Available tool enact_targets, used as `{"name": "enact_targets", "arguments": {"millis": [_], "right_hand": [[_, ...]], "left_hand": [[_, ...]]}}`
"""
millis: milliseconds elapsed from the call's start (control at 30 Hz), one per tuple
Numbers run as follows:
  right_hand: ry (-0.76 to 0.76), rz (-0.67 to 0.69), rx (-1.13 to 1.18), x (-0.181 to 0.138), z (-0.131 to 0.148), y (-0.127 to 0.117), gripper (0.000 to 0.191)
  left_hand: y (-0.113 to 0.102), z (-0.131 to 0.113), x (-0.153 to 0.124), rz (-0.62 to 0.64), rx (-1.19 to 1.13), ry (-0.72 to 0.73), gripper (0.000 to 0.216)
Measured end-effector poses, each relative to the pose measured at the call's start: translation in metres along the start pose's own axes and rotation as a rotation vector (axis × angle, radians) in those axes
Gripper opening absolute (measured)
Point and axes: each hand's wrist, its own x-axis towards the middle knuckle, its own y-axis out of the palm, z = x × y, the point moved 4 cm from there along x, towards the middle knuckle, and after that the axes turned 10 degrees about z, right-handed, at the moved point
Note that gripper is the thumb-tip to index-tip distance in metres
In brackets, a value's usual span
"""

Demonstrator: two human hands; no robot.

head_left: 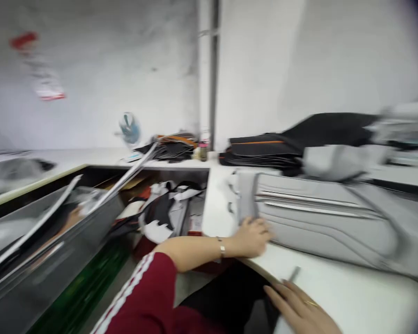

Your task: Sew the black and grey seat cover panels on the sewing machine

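Observation:
My left hand (252,237), with a bracelet at its wrist, is closed on the near left corner of a grey stitched fabric piece (320,208). The piece lies across the white table and has curved seams and pale strips along its middle. At the table's front edge, my right hand (301,308) lies with its fingers stretched out, a ring on one of them. A thin grey strip (294,274) pokes out beyond these fingers; what lies beneath the palm is hidden. Black fabric (226,290) hangs below the table edge, close to both hands. Motion blurs the picture somewhat.
Stacked dark fabric pieces (261,149) stand at the back of the white table (219,211). Left of it, a bin holds fabric scraps (160,211), beside a grey panel (73,241) and a long white bar (125,174). A small fan (129,127) stands by the wall.

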Motion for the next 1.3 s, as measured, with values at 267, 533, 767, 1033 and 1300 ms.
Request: {"name": "enact_targets", "arguments": {"millis": [267, 533, 767, 1033, 1300], "right_hand": [[0.355, 0.057, -0.326, 0.012, -0.035, -0.046, 0.034], [0.937, 0.292, -0.815, -0.088, -0.131, -0.083, 0.031], [1.290, 0.613, -0.510, -0.123, -0.160, -0.063, 0.038], [1.511, 0.586, -0.193, -0.114, -0.168, -0.076, 0.033], [1.636, 0.397, -0.024, -0.122, -0.186, -0.074, 0.047]], "left_hand": [[-0.053, -0.017, 0.122, -0.087, 0.059, 0.312, 0.028], [-0.063, -0.131, 0.260, -0.039, 0.024, 0.472, 0.066], [-0.052, -0.164, 0.282, 0.021, 0.024, 0.454, 0.045], [-0.069, -0.164, 0.295, 0.182, 0.017, 0.491, 0.025], [-0.125, -0.135, 0.290, 0.192, 0.007, 0.556, 0.037]]}}
